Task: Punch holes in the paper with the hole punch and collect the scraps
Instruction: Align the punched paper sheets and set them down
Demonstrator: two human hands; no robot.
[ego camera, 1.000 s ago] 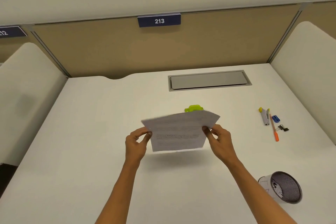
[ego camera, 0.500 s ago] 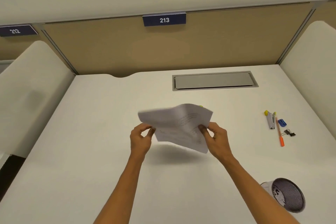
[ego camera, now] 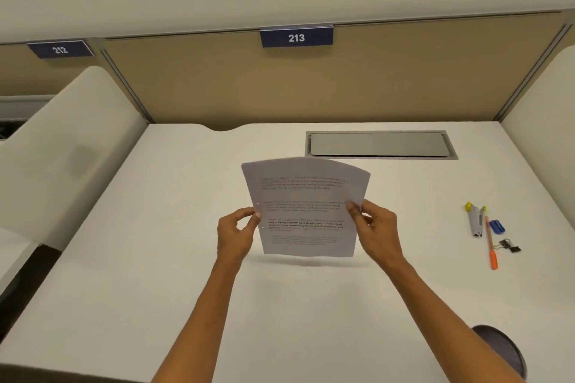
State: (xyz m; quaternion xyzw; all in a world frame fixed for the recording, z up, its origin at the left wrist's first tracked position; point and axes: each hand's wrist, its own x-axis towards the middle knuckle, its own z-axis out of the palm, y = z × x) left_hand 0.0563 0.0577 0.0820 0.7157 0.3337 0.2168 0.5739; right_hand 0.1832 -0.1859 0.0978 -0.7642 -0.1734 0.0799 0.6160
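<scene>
A printed sheet of paper (ego camera: pixel 306 205) stands upright above the middle of the white desk, text side toward me. Small punched holes show along its left edge. My left hand (ego camera: pixel 236 232) pinches that left edge and my right hand (ego camera: pixel 375 227) pinches the right edge. The paper's bottom edge hangs just above the desk, over its shadow. The green hole punch is hidden behind the sheet.
At the right lie a stapler (ego camera: pixel 475 220), an orange pen (ego camera: pixel 491 245), a blue clip (ego camera: pixel 497 226) and a black binder clip (ego camera: pixel 510 246). A mesh cup (ego camera: pixel 501 351) lies on its side at the lower right. A grey cable flap (ego camera: pixel 378 144) sits at the back. Padded dividers flank the desk.
The paper has been turned from lying flat and crosswise to standing upright with the text facing me. It now covers the green punch. Both hands kept their hold on its edges.
</scene>
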